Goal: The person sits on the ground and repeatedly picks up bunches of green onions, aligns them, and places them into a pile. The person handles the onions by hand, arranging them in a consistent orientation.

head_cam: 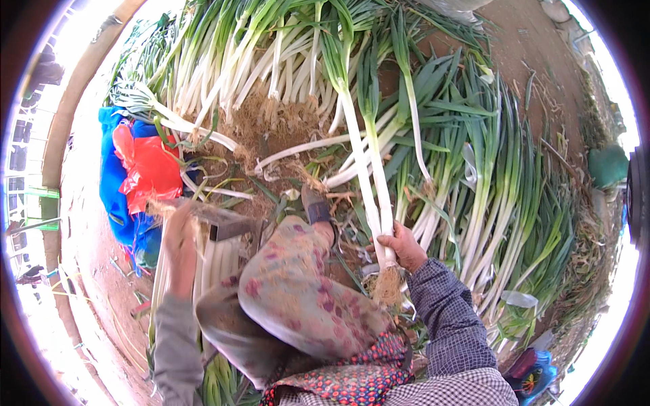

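Observation:
My right hand (402, 247) grips the white stalks of a pair of leeks (373, 177) just above their roots (388, 285), with the green leaves pointing away from me. At the left, my left hand (179, 238) is blurred and lies over the end of a metal frame piece (228, 223); whether its fingers hold anything cannot be told. Brownish roots show by its fingertips. Beneath the frame and beside my left forearm lie several white leek stalks (216, 266). Loose leeks (304, 148) lie on the soil before my shoe.
A large heap of leeks (244, 66) lies at the far side, and another row (487, 213) stretches along the right. A red plastic bag (152, 167) rests on blue fabric (111, 177) at the left. A clear plastic bottle (519, 299) lies at the lower right.

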